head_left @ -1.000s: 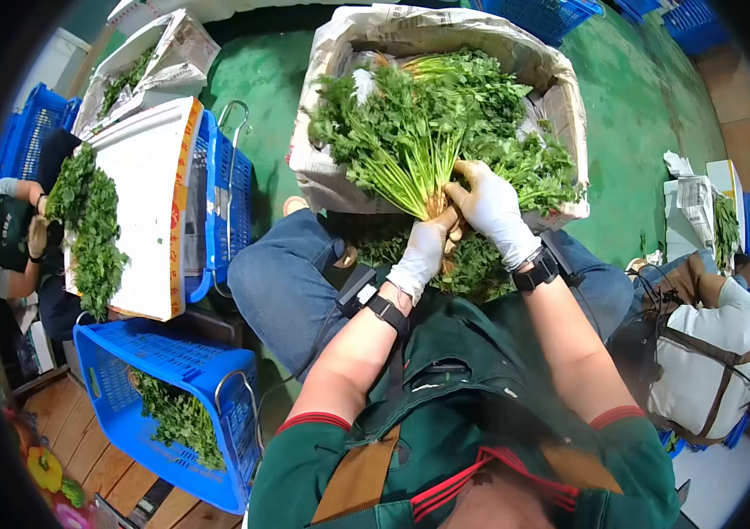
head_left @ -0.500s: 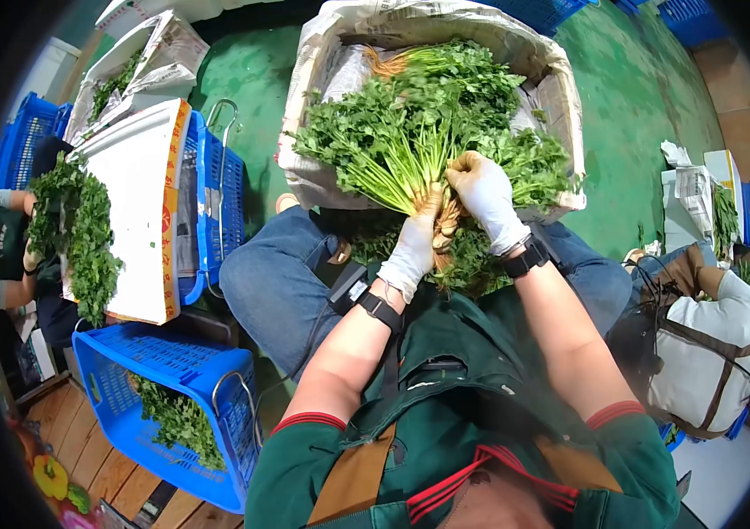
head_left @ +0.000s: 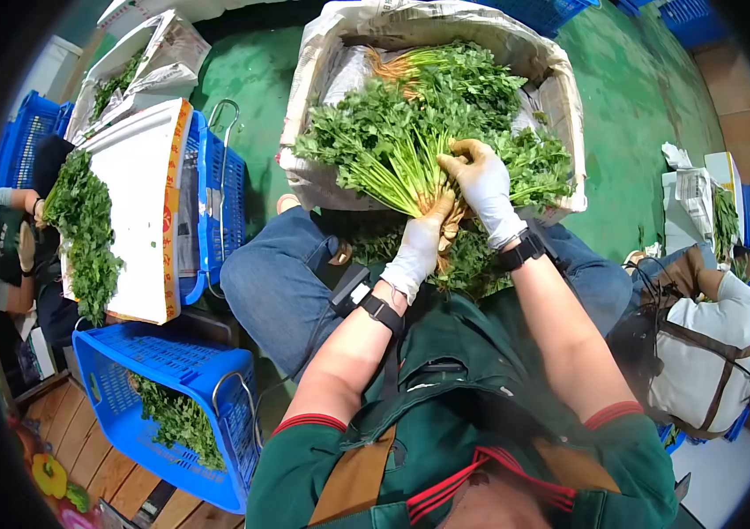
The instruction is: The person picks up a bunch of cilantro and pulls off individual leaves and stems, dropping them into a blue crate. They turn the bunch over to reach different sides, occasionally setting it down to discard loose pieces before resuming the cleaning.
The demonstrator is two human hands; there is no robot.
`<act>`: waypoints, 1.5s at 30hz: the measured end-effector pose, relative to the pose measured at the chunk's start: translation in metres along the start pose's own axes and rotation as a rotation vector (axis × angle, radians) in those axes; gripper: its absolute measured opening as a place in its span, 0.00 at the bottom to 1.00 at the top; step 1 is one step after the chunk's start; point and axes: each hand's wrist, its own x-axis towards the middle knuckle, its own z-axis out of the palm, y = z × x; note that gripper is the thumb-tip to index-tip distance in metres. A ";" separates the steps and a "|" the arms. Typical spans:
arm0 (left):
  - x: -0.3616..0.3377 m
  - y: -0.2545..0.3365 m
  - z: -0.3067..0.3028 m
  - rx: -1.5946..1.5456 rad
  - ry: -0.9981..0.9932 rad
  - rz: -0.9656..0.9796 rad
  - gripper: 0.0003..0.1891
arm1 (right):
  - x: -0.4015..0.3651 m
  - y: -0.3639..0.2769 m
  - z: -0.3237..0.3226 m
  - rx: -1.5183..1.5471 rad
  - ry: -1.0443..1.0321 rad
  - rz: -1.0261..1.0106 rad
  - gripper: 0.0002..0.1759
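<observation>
While your white-gloved left hand [head_left: 425,240] pinches its root end [head_left: 452,226]: leafy green bunch [head_left: 399,161].
Hold apparently exposes stems [head_left: 403,183]; white-gloved right hand [head_left: 483,181]: fingers curled, pinch unclear.

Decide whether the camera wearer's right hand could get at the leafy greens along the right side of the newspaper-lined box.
Probably yes: the right hand is close beside those leafy greens, and nothing visible blocks the way between.

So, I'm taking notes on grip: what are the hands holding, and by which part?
A bunch of leafy greens: the left hand grips it at the root end; the right hand is at the lower stems, its hold unclear.
</observation>
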 end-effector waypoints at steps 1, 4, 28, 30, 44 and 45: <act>-0.001 0.000 0.001 0.045 0.021 0.006 0.14 | 0.002 -0.004 -0.002 0.002 0.002 -0.001 0.17; 0.001 -0.001 0.000 0.100 0.059 0.010 0.12 | 0.010 -0.009 -0.005 -0.066 -0.079 0.011 0.14; 0.009 -0.009 -0.012 -0.081 0.033 0.046 0.18 | -0.029 -0.031 -0.023 -0.237 -0.144 -0.369 0.17; 0.023 -0.023 -0.030 -0.172 0.007 -0.013 0.19 | -0.034 -0.054 -0.013 -0.341 -0.258 -0.384 0.23; 0.046 -0.044 -0.037 -0.233 -0.157 0.218 0.23 | -0.068 -0.063 0.008 -0.249 -0.390 -0.674 0.10; 0.042 -0.040 -0.035 -0.257 -0.162 0.183 0.23 | -0.066 -0.062 0.010 -0.111 -0.330 -0.614 0.08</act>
